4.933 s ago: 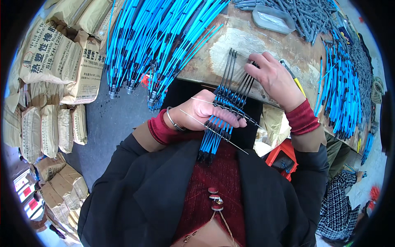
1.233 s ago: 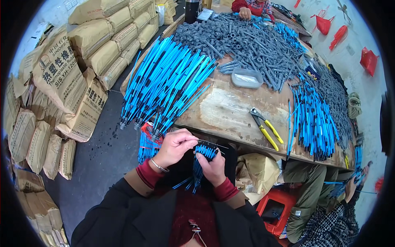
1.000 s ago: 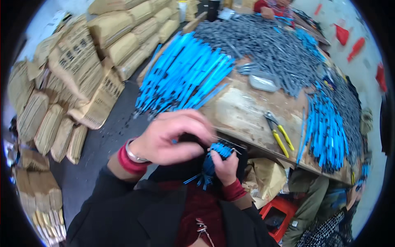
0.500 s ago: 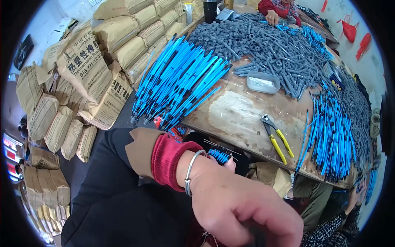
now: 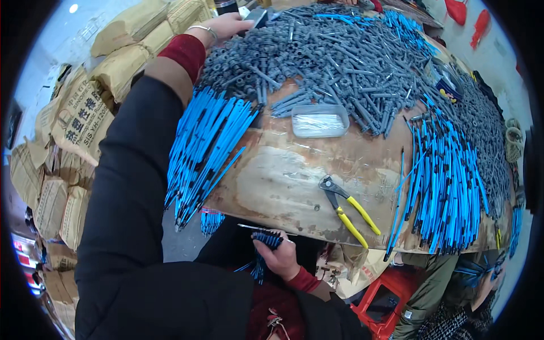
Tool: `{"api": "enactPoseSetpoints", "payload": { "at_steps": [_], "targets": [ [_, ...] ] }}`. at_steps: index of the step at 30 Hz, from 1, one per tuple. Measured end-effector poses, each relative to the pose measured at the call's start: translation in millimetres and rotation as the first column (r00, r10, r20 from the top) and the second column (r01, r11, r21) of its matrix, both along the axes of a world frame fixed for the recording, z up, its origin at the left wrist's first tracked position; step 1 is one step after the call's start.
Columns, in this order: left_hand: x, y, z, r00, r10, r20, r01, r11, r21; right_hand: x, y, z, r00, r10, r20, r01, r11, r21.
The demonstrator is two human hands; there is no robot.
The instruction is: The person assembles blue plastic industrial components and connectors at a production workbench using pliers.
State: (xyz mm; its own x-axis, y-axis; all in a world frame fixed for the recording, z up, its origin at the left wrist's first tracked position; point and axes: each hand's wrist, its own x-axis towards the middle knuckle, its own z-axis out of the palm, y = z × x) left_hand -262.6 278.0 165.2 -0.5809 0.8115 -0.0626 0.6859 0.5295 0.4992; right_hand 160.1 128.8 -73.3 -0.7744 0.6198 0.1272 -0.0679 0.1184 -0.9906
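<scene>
My left hand (image 5: 225, 26), with a silver bracelet at the wrist, reaches out to the far left of the table. Its fingers close at the near edge of a flat, dark, phone-like object (image 5: 258, 17), partly hidden by the hand. Low in front of me, below the table edge, my right hand (image 5: 281, 259) is wrapped round a bundle of thin blue-and-black sticks (image 5: 267, 240). A thin metal rod (image 5: 252, 228) lies across the top of that bundle. Pliers with yellow handles (image 5: 351, 213) rest on the table, away from both hands.
Grey plastic wall plugs (image 5: 328, 54) form a big heap on the wooden table (image 5: 272, 175). A clear tub (image 5: 320, 127) holds thin white pieces. Blue stick piles (image 5: 212, 139) lie left and right. Paper sacks (image 5: 122, 71) are stacked left; a red stool (image 5: 391, 294) stands lower right.
My left hand has swung from low in front of me to the far left of the table, onto the flat dark object. My right hand, mostly hidden before, now shows with the blue bundle.
</scene>
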Motion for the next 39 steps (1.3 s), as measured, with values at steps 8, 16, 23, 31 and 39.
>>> {"api": "enactPoseSetpoints", "payload": {
  "at_steps": [8, 16, 23, 31, 39],
  "targets": [
    [-24.8, 47.9, -65.7, 0.993, -0.109, -0.052, 0.106, 0.993, -0.052, -2.7, 9.2, -1.3, 0.993, -0.006, -0.121, 0.024, 0.988, 0.151],
    [47.2, 71.1, -71.5, 0.853, -0.477, -0.211, 0.426, 0.871, -0.245, -8.4, 5.1, -1.6, 0.991, 0.011, -0.133, 0.004, 0.993, 0.116],
    [140.2, 74.9, -33.6, 0.916, -0.358, -0.179, 0.298, 0.909, -0.293, -1.9, -1.8, 1.3, 0.983, 0.005, -0.186, 0.022, 0.989, 0.144],
    [193.5, 117.8, -121.6, 0.446, -0.65, -0.615, 0.715, 0.672, -0.192, -3.7, -4.8, 3.2, 0.985, 0.009, -0.171, 0.008, 0.995, 0.101],
    [153.1, 71.9, -102.2, 0.586, -0.408, -0.7, 0.482, 0.87, -0.104, -3.9, -12.3, 13.1, 0.983, -0.012, -0.185, 0.038, 0.99, 0.134]
  ]
}}
